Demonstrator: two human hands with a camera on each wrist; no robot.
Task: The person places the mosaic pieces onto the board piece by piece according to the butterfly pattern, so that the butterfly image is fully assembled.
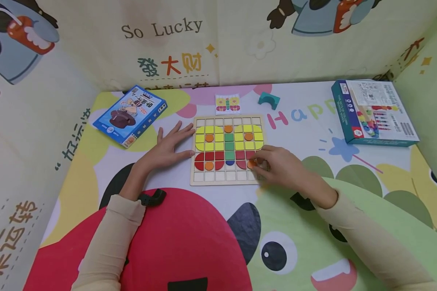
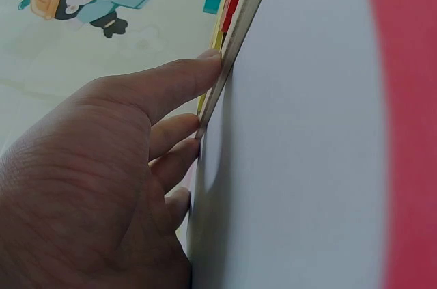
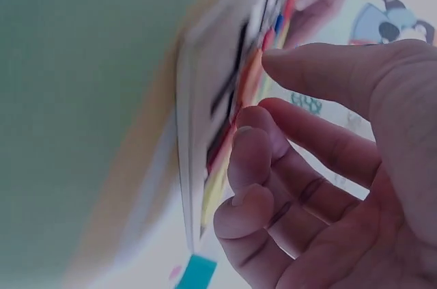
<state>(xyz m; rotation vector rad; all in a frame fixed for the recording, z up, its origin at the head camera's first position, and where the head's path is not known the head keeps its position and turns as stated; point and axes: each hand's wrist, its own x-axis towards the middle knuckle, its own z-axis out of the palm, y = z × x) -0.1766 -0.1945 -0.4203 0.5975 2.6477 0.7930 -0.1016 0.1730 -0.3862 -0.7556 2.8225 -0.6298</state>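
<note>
A wooden grid board [image 1: 225,178] lies flat on the table, filled with coloured pieces in a butterfly shape. Yellow pieces [image 1: 218,129] form the upper wings, and red pieces [image 1: 219,156] the lower ones. Green squares [image 1: 229,146] run down the middle, above a blue piece [image 1: 230,163]. My right hand [image 1: 282,167] pinches an orange disc [image 3: 251,74] at the board's lower right, over a red wing. My left hand [image 1: 167,147] has its fingers spread against the board's left edge; in the left wrist view its thumb touches the rim.
Behind the board lies a small butterfly pattern card [image 1: 228,104]. A teal arched block [image 1: 268,100] stands to its right. A blue box [image 1: 131,115] sits at the back left, and a teal and white box [image 1: 376,113] at the back right.
</note>
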